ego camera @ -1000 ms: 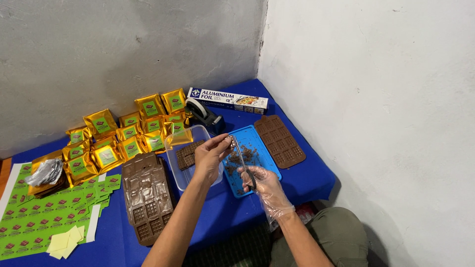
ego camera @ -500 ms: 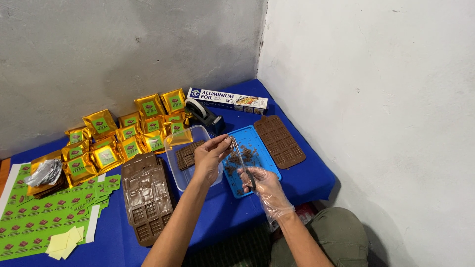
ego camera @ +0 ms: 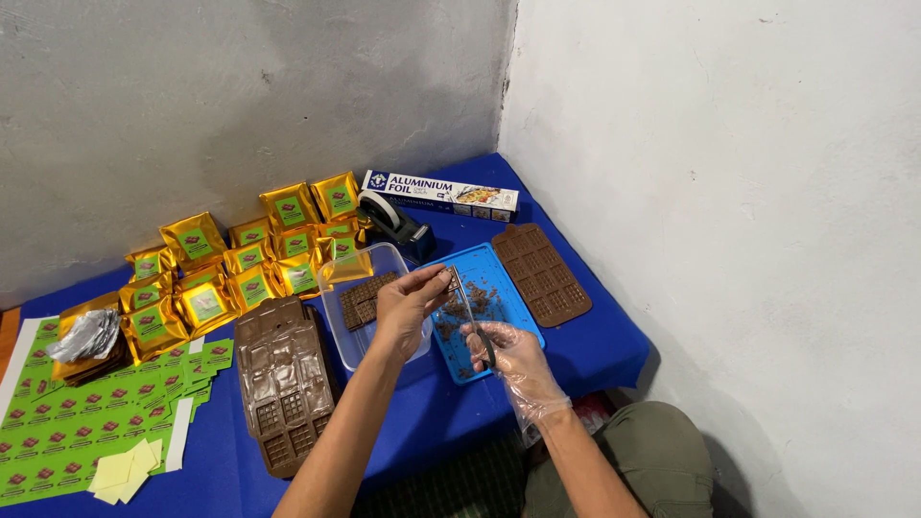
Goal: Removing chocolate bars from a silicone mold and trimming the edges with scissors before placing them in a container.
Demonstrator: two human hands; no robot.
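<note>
We hold a thin dark strip (ego camera: 470, 312), hard to make out, over the blue tray (ego camera: 513, 305) near the right edge of the blue table (ego camera: 595, 350). Our left hand (ego camera: 408, 309), bare, pinches its far end; our right hand (ego camera: 513, 364), in a clear plastic glove, grips the near end. The strip's long axis runs away from us, between the two hands. Chocolate crumbs dot the tray. Just left sits a clear container (ego camera: 357, 331) holding a chocolate slab (ego camera: 365, 299).
</note>
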